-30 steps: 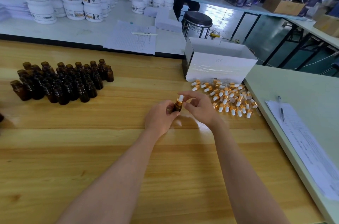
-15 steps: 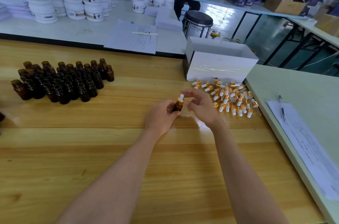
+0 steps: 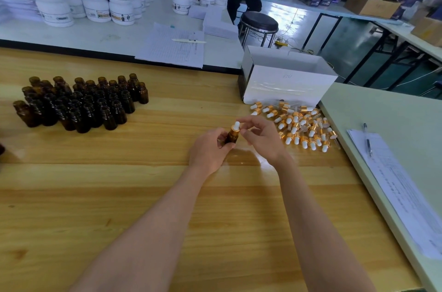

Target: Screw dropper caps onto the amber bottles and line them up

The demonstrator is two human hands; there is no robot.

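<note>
While the left grip (image 3: 210, 150) is curled round a small amber bottle (image 3: 232, 137), holding it upright just above the middle of the wooden counter (image 3: 143, 196), the right grip (image 3: 263, 138) pinches the gold-and-white dropper cap (image 3: 236, 127) seated on its neck. Bare wood stretches from the hands to the cluster of uncapped amber bottles (image 3: 81, 102) well to the left. A pile of loose dropper caps (image 3: 301, 126) lies just beside the right grip, reaching a white box (image 3: 287, 85) and the counter's right edge, where a pale green table (image 3: 382, 124) abuts.
</note>
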